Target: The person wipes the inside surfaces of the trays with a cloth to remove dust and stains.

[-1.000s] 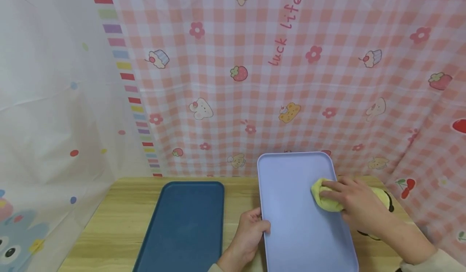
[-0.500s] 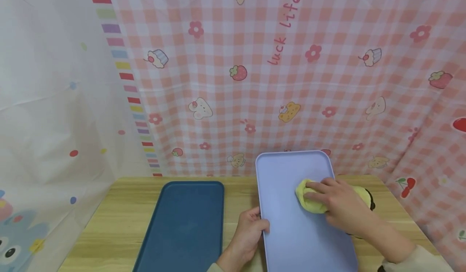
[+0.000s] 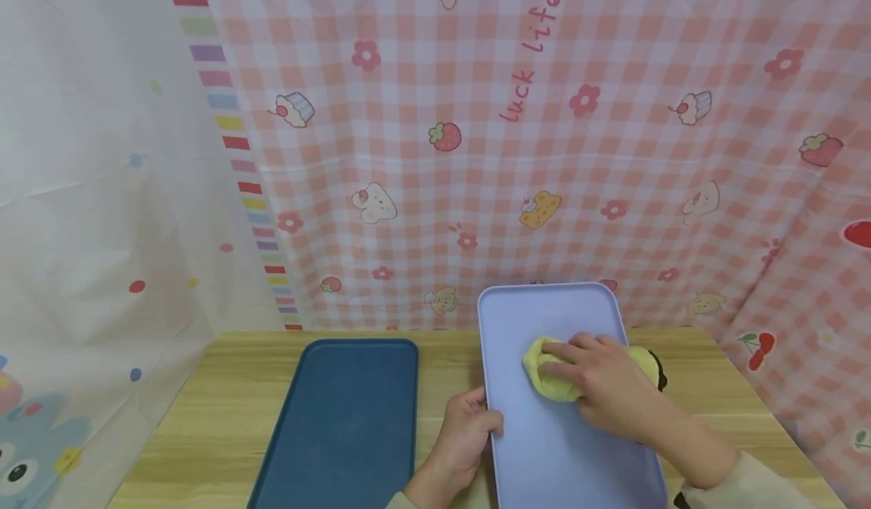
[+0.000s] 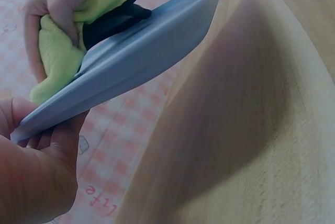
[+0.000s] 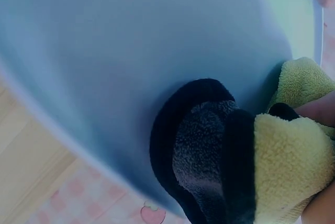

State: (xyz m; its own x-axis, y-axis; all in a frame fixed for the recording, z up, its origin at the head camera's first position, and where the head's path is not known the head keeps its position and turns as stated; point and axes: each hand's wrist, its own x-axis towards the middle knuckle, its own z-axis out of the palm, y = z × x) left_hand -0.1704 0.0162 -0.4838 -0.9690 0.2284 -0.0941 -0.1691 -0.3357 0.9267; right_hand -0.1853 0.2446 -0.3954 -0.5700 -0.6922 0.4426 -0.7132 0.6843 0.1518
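Observation:
My left hand grips the left edge of a lavender tray, thumb on the rim and fingers beneath, as the left wrist view shows. The tray is tilted, its far end raised off the table. In my right hand is a bunched yellow-green cloth, pressed on the tray's upper face near the middle. The cloth's dark grey side and black edging show in the right wrist view. Part of the cloth lies hidden under the right hand.
A dark blue tray lies flat on the wooden table, left of the lavender one. Behind the table hangs a pink checked curtain, and a white curtain hangs at the left.
My right hand has slid the cloth leftward across the lavender tray, from near its right edge to about the middle. The left hand and the tray have hardly moved.

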